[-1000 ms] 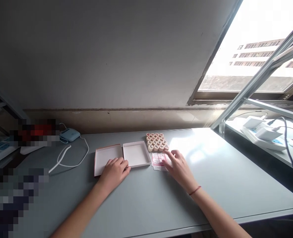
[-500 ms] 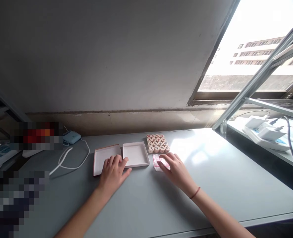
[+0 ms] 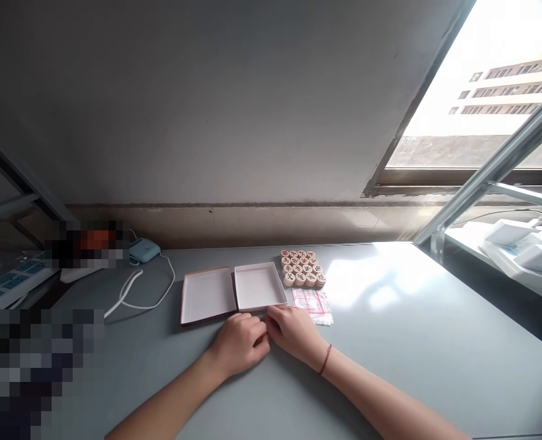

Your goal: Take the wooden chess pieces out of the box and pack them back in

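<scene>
My left hand [image 3: 241, 343] rests on the grey table in a loose fist, just in front of two shallow open box halves. My right hand [image 3: 293, 329] is also curled closed, its knuckles against those of my left hand. Nothing shows in either one. The left box half [image 3: 208, 296] has a reddish-brown edge and a white inside; the right box half [image 3: 259, 287] is white. Both lie side by side with nothing in them. Right of them, Chinese chess pieces [image 3: 303, 267] stand stacked in a square block. A folded plastic sheet with red lines [image 3: 314, 304] lies in front of the pieces.
A light blue device [image 3: 144, 250] with a white cable [image 3: 154, 305] sits at the back left, near a power strip [image 3: 11, 281]. On the right, a metal frame post [image 3: 463, 198] rises beside a shelf with white plugs [image 3: 513, 235]. A wall [image 3: 229, 122] borders the table's far edge.
Both hands have come together in front of the boxes and curled closed. My right hand has left the plastic sheet, and my left hand has left the boxes. The view has shifted slightly.
</scene>
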Motion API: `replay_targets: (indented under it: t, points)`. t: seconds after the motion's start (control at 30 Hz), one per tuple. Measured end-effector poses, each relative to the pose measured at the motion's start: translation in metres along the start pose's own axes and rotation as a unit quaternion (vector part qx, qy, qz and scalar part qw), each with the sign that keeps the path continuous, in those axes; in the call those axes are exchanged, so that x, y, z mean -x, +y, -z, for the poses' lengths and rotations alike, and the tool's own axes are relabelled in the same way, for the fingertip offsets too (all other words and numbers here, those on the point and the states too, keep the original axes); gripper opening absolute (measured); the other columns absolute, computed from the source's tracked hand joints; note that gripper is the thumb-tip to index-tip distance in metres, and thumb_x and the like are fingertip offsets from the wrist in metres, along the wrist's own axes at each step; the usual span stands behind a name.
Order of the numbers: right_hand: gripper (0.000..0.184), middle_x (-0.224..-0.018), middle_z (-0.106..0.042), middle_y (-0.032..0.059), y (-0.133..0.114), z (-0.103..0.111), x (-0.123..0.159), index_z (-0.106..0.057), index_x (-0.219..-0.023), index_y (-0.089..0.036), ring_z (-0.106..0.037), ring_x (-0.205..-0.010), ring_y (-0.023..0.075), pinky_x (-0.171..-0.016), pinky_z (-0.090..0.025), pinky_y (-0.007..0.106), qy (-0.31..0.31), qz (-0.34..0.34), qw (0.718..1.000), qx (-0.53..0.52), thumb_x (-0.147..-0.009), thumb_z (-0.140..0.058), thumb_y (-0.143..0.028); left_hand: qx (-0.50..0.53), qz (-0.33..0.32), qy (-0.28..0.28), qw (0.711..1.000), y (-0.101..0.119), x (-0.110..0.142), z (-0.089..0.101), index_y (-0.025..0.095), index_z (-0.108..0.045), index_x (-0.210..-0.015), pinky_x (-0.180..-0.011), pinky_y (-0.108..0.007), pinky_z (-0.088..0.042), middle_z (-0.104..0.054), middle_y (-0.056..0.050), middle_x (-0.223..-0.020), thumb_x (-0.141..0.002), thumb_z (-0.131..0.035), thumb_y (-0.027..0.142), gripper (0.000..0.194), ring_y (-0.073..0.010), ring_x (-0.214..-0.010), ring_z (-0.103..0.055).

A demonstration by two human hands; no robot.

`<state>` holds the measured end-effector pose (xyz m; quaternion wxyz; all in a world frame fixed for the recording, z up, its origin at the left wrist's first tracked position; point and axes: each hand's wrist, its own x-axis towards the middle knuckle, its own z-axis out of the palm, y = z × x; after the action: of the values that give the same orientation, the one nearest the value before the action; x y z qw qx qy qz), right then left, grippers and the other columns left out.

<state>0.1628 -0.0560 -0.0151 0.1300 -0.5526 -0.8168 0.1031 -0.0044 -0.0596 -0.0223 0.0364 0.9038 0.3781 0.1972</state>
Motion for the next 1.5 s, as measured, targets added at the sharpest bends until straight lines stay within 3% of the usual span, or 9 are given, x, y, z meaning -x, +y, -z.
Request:
replay_targets:
  t: [0.43,0.73,1.5]
  points:
    - [0.021,-0.059,-0.053,-0.0012,0.003,0.009,0.002,-0.043,-0.062,-0.018,-0.041,-0.052,0.0087,-0.050,-0.017,0.024,-0.045,0.005,0.998,-0.031,-0.082,-0.047,-0.013,0.072,0.043,-0.042,0.996,0.001,-0.005,0.005,0.018,-0.041,-0.055,-0.053,-0.025,-0.026,-0.049,0.004,-0.052,-0.070,-0.053,0.012,0.020,-0.0108,-0.051,-0.040]
    - [0.022,-0.060,-0.052,-0.0009,0.002,0.009,0.002,-0.041,-0.061,-0.018,-0.039,-0.051,0.0083,-0.049,-0.016,0.024,-0.029,0.023,0.998,-0.042,-0.082,-0.047,-0.014,0.102,0.040,-0.061,0.992,-0.003,-0.003,0.012,0.019,-0.036,-0.055,-0.054,-0.025,-0.029,-0.046,0.003,-0.053,-0.075,-0.049,0.012,0.025,-0.0119,-0.053,-0.041]
    - [0.025,-0.056,-0.053,-0.0014,-0.002,0.002,0.003,-0.044,-0.059,-0.018,-0.041,-0.049,0.0083,-0.050,-0.019,0.024,0.026,0.005,0.999,-0.029,-0.083,-0.047,-0.017,0.085,0.015,-0.104,0.991,-0.001,0.003,0.027,0.018,-0.052,-0.065,-0.062,-0.026,-0.037,-0.055,0.001,-0.065,-0.086,-0.051,0.018,0.021,-0.0140,-0.063,-0.048]
